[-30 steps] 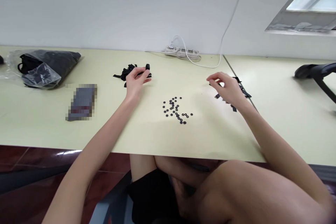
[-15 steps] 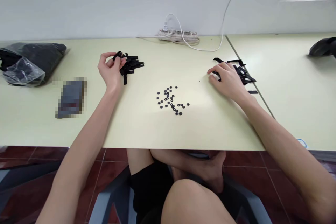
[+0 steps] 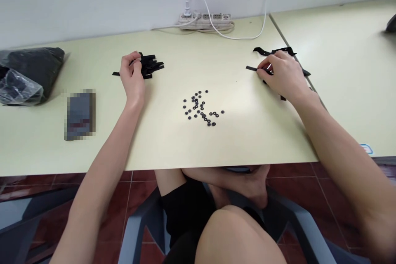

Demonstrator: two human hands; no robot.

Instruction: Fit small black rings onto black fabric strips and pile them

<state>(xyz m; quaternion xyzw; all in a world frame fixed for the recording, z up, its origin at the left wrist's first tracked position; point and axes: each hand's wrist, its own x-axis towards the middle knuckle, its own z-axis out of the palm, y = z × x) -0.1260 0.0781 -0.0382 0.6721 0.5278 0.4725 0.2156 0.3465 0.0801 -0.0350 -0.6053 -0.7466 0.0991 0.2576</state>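
My left hand is at the left pile of black strips, fingers curled in against the thumb. Dark material shows between those fingertips, and a strip end pokes out left of the hand. On the other side, my right hand pinches a short black strip between thumb and fingers, its free end pointing left. Under and behind this hand lie more black strips, partly hidden by it. Between the hands, several small black rings are scattered on the table.
A white power strip with a plugged-in cable lies against the wall. At the left are a dark plastic bag and a blurred-out flat object. The pale table has a seam on the right.
My right hand, earlier lying over its pile, now pinches a strip. My left hand has turned, and a strip end now shows to its left. The camera view has shifted slightly.
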